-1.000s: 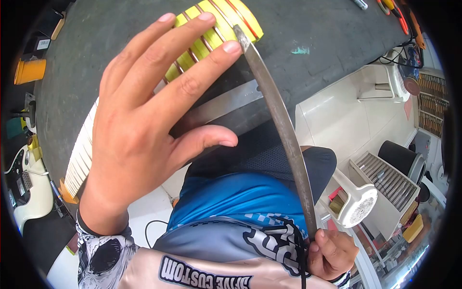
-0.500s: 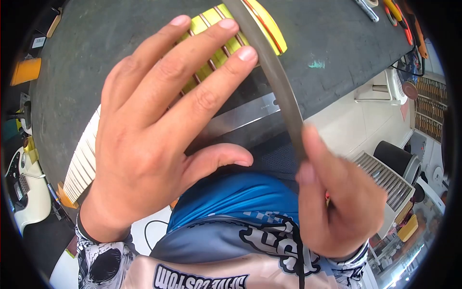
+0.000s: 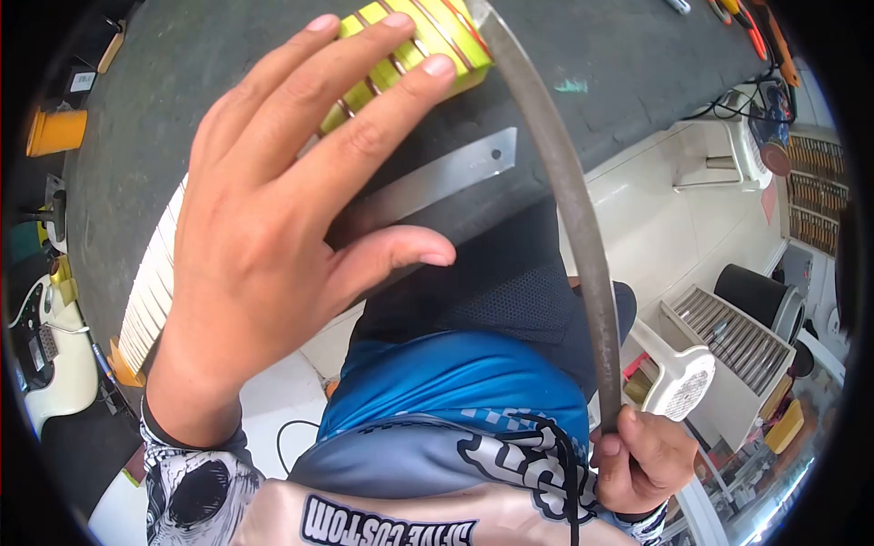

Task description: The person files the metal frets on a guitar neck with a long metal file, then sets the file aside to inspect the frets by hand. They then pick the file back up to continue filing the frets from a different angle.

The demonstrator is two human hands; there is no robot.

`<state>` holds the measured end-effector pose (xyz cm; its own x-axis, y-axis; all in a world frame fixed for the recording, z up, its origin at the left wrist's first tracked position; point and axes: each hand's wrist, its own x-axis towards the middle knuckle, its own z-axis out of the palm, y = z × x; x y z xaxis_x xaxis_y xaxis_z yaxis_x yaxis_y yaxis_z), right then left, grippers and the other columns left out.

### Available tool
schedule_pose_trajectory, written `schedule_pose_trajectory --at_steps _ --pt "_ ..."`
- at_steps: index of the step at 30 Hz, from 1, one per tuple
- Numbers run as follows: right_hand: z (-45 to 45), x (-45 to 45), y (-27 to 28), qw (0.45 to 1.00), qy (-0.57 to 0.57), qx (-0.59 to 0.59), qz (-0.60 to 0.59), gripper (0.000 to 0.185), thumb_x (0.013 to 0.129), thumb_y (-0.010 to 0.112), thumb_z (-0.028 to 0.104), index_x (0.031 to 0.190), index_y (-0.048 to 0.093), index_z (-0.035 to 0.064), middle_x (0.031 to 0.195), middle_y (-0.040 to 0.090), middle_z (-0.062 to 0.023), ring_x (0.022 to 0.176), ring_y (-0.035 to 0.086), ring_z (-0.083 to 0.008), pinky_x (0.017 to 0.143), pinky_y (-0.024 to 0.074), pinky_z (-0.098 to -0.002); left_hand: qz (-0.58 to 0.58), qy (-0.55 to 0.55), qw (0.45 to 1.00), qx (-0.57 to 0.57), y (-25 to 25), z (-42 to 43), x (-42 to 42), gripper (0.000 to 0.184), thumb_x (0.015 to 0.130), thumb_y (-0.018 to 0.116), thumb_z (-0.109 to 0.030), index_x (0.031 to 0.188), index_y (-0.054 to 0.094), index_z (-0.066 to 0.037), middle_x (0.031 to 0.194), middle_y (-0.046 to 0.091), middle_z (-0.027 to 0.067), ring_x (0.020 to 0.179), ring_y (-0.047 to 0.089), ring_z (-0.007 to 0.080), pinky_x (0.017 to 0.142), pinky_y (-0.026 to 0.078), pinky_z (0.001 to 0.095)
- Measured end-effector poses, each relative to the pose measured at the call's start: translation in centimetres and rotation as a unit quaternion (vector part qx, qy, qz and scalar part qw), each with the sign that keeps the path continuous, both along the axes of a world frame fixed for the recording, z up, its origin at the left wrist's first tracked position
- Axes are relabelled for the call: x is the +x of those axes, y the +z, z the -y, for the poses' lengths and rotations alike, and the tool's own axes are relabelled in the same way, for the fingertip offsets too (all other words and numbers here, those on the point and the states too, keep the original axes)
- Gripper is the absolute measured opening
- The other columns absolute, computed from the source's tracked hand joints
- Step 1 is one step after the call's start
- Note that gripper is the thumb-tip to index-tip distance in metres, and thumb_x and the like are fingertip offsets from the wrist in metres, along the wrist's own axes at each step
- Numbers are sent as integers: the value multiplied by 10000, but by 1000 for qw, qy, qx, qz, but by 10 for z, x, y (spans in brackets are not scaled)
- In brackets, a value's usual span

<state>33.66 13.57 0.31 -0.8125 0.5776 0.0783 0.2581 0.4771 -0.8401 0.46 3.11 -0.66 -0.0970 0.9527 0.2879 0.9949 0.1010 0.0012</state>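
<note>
Under my left hand [image 3: 273, 191] runs a guitar neck, its far part covered in yellow tape [image 3: 455, 23] with metal frets showing between the strips. Pale, striped lengths of the neck [image 3: 155, 291] show past my wrist. My left hand lies flat with its fingers spread over the frets and the thumb held out. In my right hand [image 3: 646, 460], low at the right, a long grey metal file [image 3: 578, 196] is gripped by its near end. The file's far end is at the end of the taped part; I cannot tell whether they touch.
A steel ruler [image 3: 446, 177] with a hole lies along the near edge of the dark-topped bench [image 3: 628, 73]. Pliers and other tools lie at the far right. A white stool [image 3: 683, 378] and a rack of rods [image 3: 728, 337] stand at right; a white guitar body [image 3: 68, 391] is at left.
My right hand has drawn the file down and toward me, so its far end now shows. My left hand and the neck have shifted slightly left and up.
</note>
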Motion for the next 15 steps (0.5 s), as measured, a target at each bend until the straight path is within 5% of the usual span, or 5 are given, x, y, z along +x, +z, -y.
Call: schedule_pose_trajectory --at_steps 8,15 --pt "8 1 -11 1000 15 23 5 363 842 668 -42 1201 708 -1 714 714 -133 545 667 -184 543 530 -264 -56 -39 997 45 -23 9 -21 855 689 758 -596 1380 639 -106 1449 570 143 1340 523 396 1097 422 479" --pt "10 4 -1 999 19 42 29 373 823 678 -49 1190 714 11 715 708 -138 548 661 -199 533 509 -281 25 14 1000 -2 1 0 3 859 684 758 -609 1374 646 -110 1437 580 149 1337 527 397 1102 419 481"
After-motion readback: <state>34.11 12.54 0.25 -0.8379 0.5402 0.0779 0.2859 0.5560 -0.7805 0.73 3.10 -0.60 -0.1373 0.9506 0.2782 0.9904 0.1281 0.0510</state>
